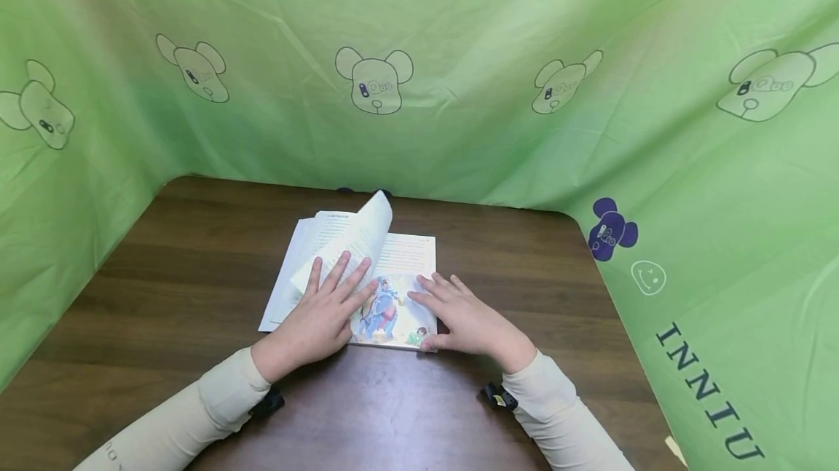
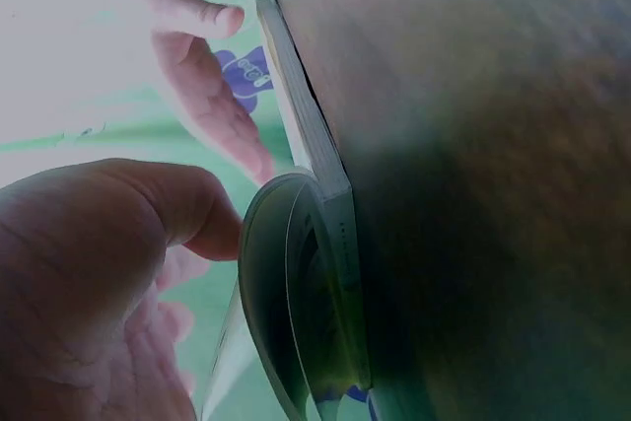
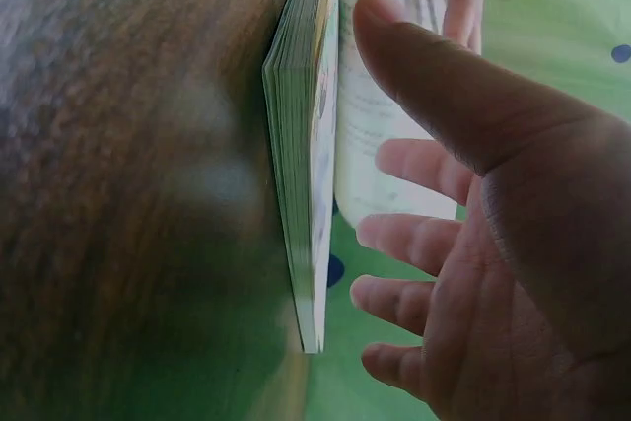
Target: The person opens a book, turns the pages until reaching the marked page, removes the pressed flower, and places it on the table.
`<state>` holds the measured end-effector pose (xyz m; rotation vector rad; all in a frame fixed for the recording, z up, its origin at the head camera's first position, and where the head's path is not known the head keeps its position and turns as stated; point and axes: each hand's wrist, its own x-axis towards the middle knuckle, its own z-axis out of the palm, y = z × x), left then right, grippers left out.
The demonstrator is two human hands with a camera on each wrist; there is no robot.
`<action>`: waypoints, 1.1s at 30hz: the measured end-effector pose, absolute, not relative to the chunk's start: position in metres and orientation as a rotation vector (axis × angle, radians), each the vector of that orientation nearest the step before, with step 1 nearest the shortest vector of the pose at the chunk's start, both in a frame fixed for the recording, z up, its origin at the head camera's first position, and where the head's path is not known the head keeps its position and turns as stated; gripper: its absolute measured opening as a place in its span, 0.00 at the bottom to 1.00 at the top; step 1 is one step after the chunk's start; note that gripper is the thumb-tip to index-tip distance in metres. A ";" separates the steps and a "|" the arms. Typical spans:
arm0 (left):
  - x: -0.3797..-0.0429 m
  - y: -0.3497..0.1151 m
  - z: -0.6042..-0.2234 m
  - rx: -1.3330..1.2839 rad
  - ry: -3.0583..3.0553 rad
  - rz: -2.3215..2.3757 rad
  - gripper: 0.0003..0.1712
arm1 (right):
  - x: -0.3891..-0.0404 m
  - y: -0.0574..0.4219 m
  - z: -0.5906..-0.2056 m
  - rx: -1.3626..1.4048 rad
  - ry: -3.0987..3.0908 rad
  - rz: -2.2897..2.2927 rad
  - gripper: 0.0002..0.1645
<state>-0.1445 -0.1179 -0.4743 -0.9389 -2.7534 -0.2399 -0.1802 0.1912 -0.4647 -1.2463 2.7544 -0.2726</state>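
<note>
Book (image 1: 387,317) lies open; left hand (image 1: 321,322), released and flat, adjoins lifted page (image 1: 372,227); right hand (image 1: 470,319), released, adjoins right edge.

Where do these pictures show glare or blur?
Head view: pale sheen on the table in front of the book; left wrist view: green cloth bleached toward the upper left, table blurred; right wrist view: table smeary, page edges crisper.

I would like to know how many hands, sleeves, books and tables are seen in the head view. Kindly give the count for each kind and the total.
Hands: 2 (left hand, right hand)
Sleeves: 2 (left sleeve, right sleeve)
Books: 1 (open book)
Tables: 1 (brown table)
Total: 6
</note>
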 end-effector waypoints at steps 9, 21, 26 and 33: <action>-0.143 -0.118 -0.473 -1.056 -2.899 -0.222 0.36 | -0.179 0.191 -0.468 -1.152 2.700 -0.219 0.59; -0.141 -0.118 -0.470 -0.926 -3.113 -0.313 0.32 | -0.176 0.189 -0.469 -1.163 2.661 -0.232 0.57; -0.142 -0.118 -0.471 -0.873 -3.097 -0.350 0.25 | -0.174 0.188 -0.468 -1.165 2.654 -0.223 0.55; -0.140 -0.119 -0.469 -0.856 -3.108 -0.367 0.27 | -0.174 0.188 -0.467 -1.197 2.654 -0.187 0.49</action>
